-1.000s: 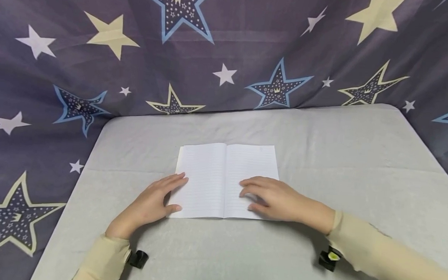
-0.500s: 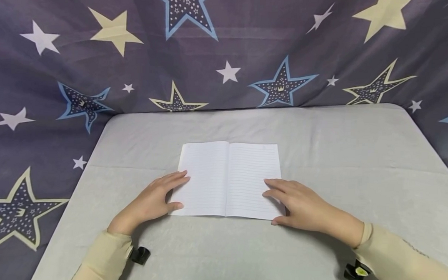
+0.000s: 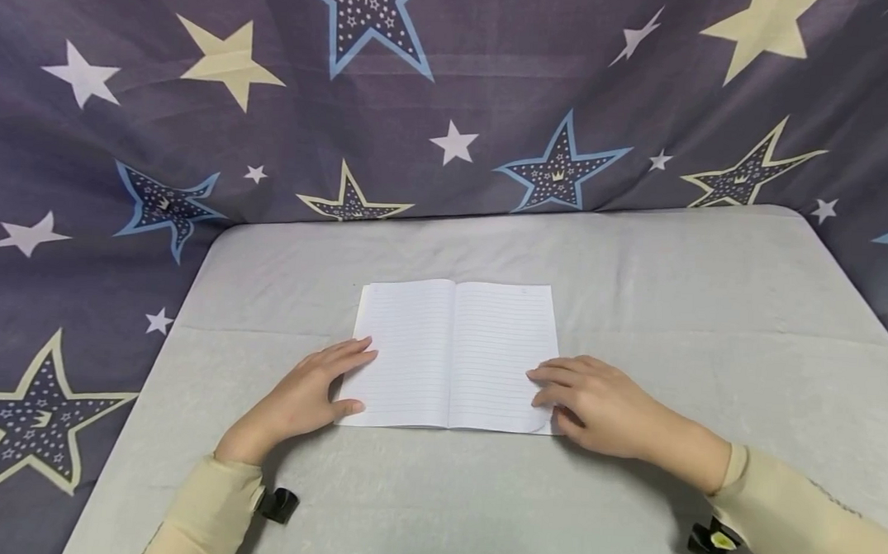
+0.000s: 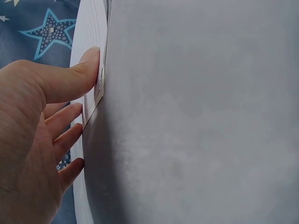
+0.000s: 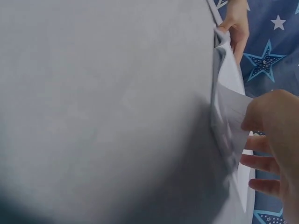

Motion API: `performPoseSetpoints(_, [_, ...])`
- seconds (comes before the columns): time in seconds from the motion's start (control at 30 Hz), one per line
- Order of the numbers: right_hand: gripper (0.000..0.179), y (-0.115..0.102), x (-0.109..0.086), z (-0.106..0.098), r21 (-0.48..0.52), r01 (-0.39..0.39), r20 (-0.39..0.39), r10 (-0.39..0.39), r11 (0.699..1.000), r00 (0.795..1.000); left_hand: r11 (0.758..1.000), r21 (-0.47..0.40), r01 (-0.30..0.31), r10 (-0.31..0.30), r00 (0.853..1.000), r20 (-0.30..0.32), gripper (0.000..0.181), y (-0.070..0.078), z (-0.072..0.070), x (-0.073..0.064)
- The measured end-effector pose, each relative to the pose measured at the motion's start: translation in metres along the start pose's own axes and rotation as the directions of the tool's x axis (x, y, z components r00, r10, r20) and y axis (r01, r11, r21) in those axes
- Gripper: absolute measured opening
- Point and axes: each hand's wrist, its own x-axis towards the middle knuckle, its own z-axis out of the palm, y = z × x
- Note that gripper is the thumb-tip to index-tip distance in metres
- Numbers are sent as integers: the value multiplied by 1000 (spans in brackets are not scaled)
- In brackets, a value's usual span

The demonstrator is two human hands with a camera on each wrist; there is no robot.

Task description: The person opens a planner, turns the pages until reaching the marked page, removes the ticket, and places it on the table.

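Note:
An open notebook [image 3: 411, 350] with white lined pages lies flat on the grey-covered table. My left hand [image 3: 300, 399] rests on its left edge, fingers spread; in the left wrist view the thumb [image 4: 88, 70] presses on the page near the corner. At the notebook's lower right corner is my right hand [image 3: 605, 408], fingers bent and thumb drawn in. The right wrist view shows a page corner [image 5: 233, 109] raised off the sheets below, pinched at the thumb, with the other fingers behind it. Part of the page edge is hidden by the hand.
Light grey cloth covers the table [image 3: 434, 500]. Behind and to the left hangs a dark curtain [image 3: 498, 64] printed with stars. Each sleeve carries a small black camera mount [image 3: 279, 505] at the wrist.
My right hand has moved right from mid-page to the lower right corner, its thumb drawing in and lifting the page corner. The left hand stays on the left edge.

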Motion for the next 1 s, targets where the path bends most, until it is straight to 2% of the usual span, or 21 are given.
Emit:
performPoseSetpoints(0.13, [25,6,-1,3,-39,18,-58,-20,999,998,1000,4,-1,1,1000,1,72,0,0,0])
performPoseSetpoints(0.3, [28,16,3,3,-69,-27,-129,18,997,991,1000,9,4,-4,1000,4,72,0,0,0])
performPoseSetpoints(0.53, [22,34,21,0,-64,-108,-221,91,992,971,1000,5,5,-5,1000,5,72,0,1,0])
performPoseSetpoints(0.7, [17,35,38,-9,-46,-85,-281,69,995,957,1000,-9,0,0,1000,9,72,0,3,0])
performPoseSetpoints(0.8, [17,29,53,-18,-40,-23,-352,7,999,936,1000,-13,-2,2,1000,9,73,0,3,1])
performPoseSetpoints(1.0, [16,5,97,-24,-35,122,-483,-124,992,867,1000,-10,6,-6,1000,6,73,-1,0,0])
